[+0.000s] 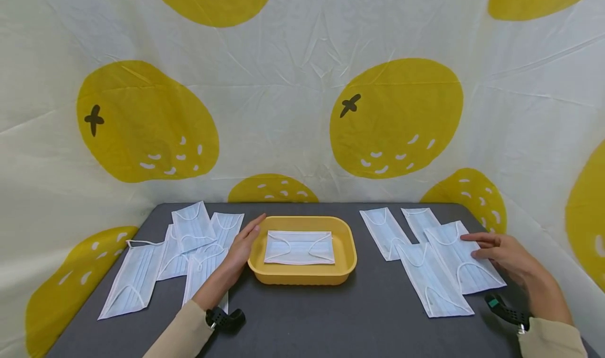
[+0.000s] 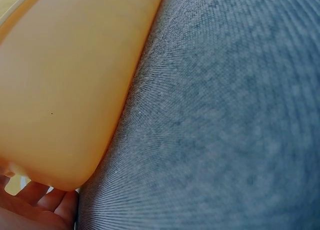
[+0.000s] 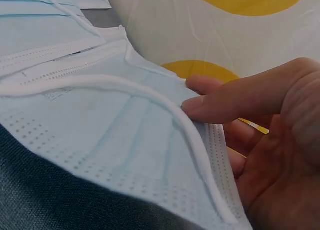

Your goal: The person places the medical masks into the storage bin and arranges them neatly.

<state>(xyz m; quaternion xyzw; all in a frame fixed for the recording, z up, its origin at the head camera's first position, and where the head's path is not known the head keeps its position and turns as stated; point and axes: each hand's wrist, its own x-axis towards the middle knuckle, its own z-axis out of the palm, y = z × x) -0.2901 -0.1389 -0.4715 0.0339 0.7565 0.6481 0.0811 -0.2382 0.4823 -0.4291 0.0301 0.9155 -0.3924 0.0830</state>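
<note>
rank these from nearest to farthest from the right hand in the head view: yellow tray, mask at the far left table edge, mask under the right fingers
1. The mask under the right fingers, touching the right hand.
2. The yellow tray, mid-table, to the hand's left.
3. The far-left mask, at the table's left edge.

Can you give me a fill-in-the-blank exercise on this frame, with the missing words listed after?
1. The face mask in the middle lies inside a ____ tray.
2. The left hand rests against the tray's ____ side, fingers straight.
3. The right hand pinches the edge of a face mask on the right, which lies on the ____ table.

Missing words: yellow; left; grey
</note>
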